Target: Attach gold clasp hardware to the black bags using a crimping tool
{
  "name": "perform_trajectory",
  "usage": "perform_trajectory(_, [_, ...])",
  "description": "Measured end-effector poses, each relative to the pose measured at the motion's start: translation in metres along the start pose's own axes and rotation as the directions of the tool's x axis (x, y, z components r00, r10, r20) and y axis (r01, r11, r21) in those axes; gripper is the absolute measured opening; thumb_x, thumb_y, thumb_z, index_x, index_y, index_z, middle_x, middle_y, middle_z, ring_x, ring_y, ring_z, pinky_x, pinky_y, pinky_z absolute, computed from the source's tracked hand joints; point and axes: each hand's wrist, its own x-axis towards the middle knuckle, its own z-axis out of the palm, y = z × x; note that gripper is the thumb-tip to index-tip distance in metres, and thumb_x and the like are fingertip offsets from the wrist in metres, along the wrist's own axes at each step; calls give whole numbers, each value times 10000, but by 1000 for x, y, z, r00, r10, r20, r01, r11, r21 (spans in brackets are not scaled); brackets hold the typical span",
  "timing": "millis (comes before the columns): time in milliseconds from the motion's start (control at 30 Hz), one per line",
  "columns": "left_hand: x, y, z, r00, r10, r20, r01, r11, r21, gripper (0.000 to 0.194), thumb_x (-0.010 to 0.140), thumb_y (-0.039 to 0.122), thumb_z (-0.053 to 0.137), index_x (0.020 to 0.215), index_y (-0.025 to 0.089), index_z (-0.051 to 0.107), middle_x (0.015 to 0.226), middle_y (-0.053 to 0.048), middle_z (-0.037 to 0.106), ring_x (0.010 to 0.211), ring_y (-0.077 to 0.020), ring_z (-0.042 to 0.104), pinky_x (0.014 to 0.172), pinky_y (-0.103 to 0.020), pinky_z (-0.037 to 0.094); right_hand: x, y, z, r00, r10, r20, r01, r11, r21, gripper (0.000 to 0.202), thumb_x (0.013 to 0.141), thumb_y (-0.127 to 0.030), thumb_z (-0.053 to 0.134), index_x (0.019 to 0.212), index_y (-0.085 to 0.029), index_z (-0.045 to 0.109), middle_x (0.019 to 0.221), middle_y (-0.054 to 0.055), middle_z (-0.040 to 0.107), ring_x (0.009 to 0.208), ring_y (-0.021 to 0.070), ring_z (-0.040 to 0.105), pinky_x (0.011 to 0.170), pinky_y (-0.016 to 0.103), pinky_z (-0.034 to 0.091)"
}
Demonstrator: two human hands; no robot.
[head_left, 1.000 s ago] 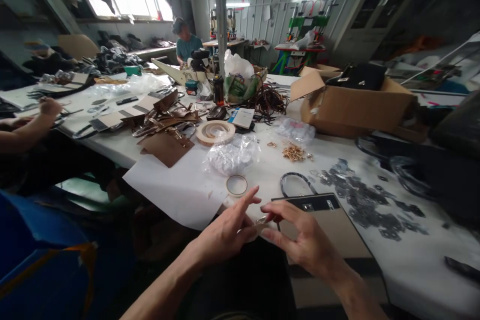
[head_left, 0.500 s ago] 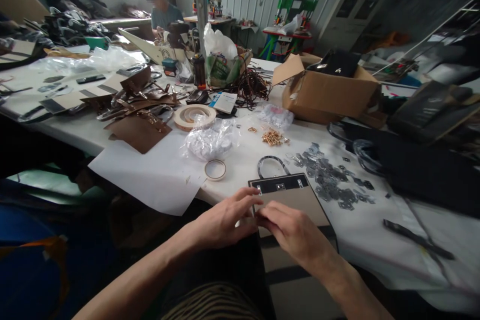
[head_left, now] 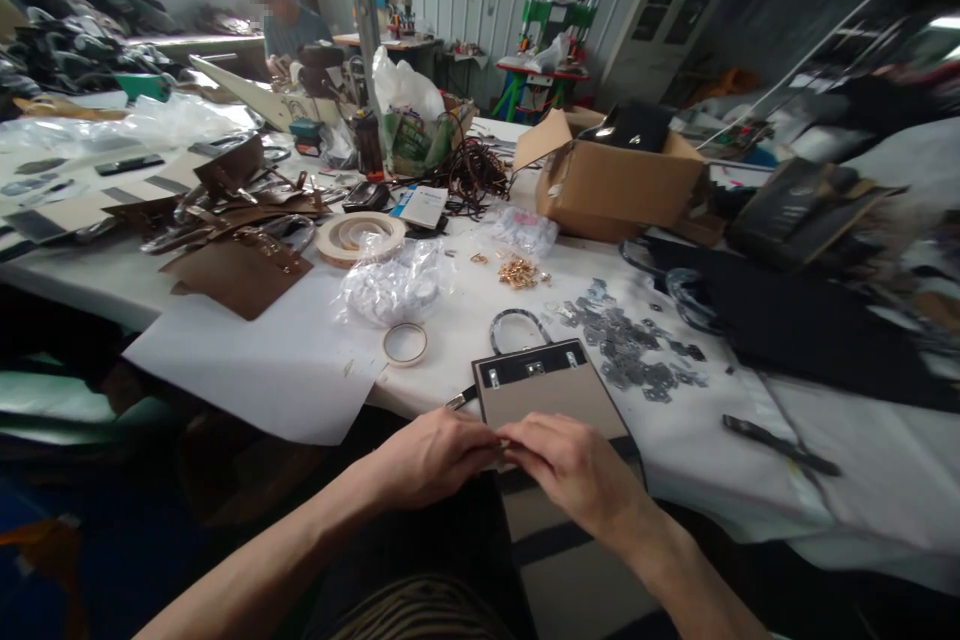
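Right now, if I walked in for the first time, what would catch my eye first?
Probably the left hand and right hand, fingertips meeting near the left edge of a beige-and-black panel at the table's front. Gray metal pieces lie scattered to the panel's right, with a smaller gold-coloured pile farther back. Behind those stands an open cardboard box.

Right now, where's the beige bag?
In the head view, the beige bag lies low, just right of centre, partly behind the right hand, with grey metal pieces to its right.
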Motion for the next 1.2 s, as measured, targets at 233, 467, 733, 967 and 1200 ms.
perform_trajectory(233, [3,1,13,997,-77,-16,73,986,-150,461,1063,493,469,791,183,675,655,12,546,587,-114,460,580,-259,326,-7,4,7,996,26,-89,-18,996,83,78,1018,-242,625,967,-238,684,882,-1,698,823,154,668,745,243,495])
perform_trajectory(467, [5,-29,34,871,-478,-116,303,708,-638,515,951,645,571,869,148,678,617,38,477,494,-74,337,452,-204,217,-39,3,27,877,-131,-463,188,979,80,155,1039,-231,531,1004,-263,679,851,42,729,800,187,690,785,325,553])
perform_trajectory(733, [27,-14,58,979,-179,-98,134,926,-353,437,1039,533,503,1067,216,802,876,-44,706,715,-141,609,674,-220,465,1,153,27,438,740,-509,-263,648,715,529,801,-629,751,982,-133,754,1398,193,657,1127,295,713,938,370,590])
perform_trajectory(967, [49,-27,78,974,-164,-156,112,949,-296,358,1057,447,510,1233,289,780,939,-48,746,792,-168,682,738,-230,485,18,185,55,417,792,-446,-344,592,729,549,792,-628,750,981,-114,795,1502,184,575,1147,294,700,942,348,583])
perform_trajectory(1200, [55,-41,83,953,-232,-193,157,927,-341,356,1050,406,530,1256,242,769,955,-56,780,734,-162,670,674,-224,491,22,186,60,410,755,-512,-460,656,598,537,859,-637,683,982,-130,809,1447,167,619,1224,303,652,993,356,551])
